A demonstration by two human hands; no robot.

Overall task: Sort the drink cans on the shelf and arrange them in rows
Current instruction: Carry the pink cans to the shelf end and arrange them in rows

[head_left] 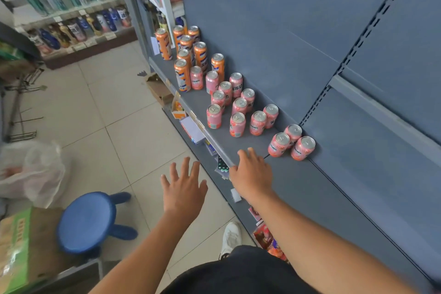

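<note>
A grey shelf (310,188) carries two kinds of cans, all upright. Several tall orange cans (182,74) stand at the far end. Several short pink cans (237,124) stand loosely grouped in the middle, one of them among the orange cans. Three more pink cans (292,144) cluster against the back panel. My right hand (253,174) hovers over the shelf's front edge, fingers relaxed, holding nothing, a little short of the three-can cluster. My left hand (183,188) is spread open over the floor in front of the shelf, empty.
A blue round stool (88,222) stands on the tiled floor at lower left, beside a cardboard box (21,250) and a white plastic bag (31,172). An open carton (158,89) lies under the shelf edge. Other stocked shelves (71,16) line the far aisle.
</note>
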